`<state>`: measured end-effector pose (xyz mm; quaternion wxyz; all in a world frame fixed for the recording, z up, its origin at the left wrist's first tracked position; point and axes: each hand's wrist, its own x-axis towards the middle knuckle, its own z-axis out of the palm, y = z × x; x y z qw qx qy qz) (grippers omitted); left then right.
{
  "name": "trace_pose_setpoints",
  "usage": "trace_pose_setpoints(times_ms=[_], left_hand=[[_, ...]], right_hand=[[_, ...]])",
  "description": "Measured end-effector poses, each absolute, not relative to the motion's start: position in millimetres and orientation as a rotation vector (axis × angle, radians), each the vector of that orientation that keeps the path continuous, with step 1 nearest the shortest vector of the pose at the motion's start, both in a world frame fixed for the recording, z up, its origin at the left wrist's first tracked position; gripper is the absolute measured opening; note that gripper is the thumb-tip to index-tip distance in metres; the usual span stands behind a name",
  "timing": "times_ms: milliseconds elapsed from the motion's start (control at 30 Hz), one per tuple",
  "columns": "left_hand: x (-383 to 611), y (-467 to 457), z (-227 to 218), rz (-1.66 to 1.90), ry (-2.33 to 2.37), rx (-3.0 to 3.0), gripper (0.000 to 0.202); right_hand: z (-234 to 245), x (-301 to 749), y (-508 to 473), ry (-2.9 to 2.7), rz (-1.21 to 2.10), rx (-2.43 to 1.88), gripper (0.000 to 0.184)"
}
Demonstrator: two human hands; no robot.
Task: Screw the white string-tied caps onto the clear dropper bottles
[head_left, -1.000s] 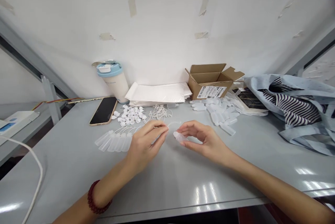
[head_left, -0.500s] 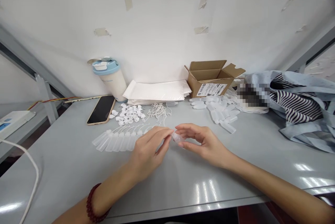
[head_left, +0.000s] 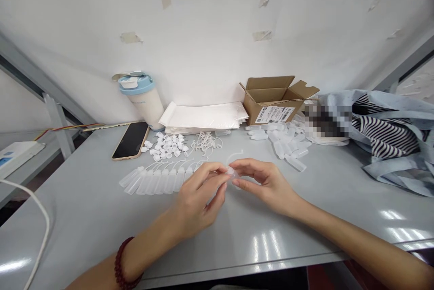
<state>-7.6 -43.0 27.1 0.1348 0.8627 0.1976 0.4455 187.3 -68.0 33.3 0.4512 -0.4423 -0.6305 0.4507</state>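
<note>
My right hand (head_left: 262, 184) pinches a small clear plastic bottle (head_left: 233, 175) just above the grey table (head_left: 101, 217). My left hand (head_left: 200, 199) meets it from the left, thumb and forefinger closed at the bottle's tip, where a thin white loop (head_left: 233, 154) curls upward. A row of finished clear bottles (head_left: 154, 180) lies left of my hands. Behind them sit a heap of small white caps (head_left: 167, 147) and a tangle of white loops (head_left: 205, 142). More loose bottles (head_left: 285, 143) lie to the right.
A phone (head_left: 130, 141) lies face up at the back left beside a blue-lidded cup (head_left: 144, 100). White bags (head_left: 205, 118) and an open cardboard box (head_left: 276, 100) stand against the wall. A striped cloth bag (head_left: 386, 136) fills the right. A white cable (head_left: 40, 217) crosses the left edge.
My hands came together: the left fingers closed onto the tip of the bottle held in the right hand, and the white loop now stands above it. The view tilted slightly down.
</note>
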Motion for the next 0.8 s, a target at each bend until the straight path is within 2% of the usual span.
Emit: trace_pose_setpoints(times_ms=[300, 633, 800], left_hand=[[-6.4, -42.0, 27.8, 1.281, 0.644, 2.633, 0.038], [-10.2, -35.2, 29.3, 1.203, 0.564, 3.039, 0.039], [-7.4, -36.7, 30.8, 1.298, 0.641, 2.930, 0.034]], right_hand=[[39.3, 184.0, -67.2, -1.236, 1.490, -0.978, 0.025], [33.2, 183.6, -63.3, -1.088, 1.552, -1.012, 0.025], [32.0, 182.9, -62.8, -1.042, 1.588, -0.999, 0.022]])
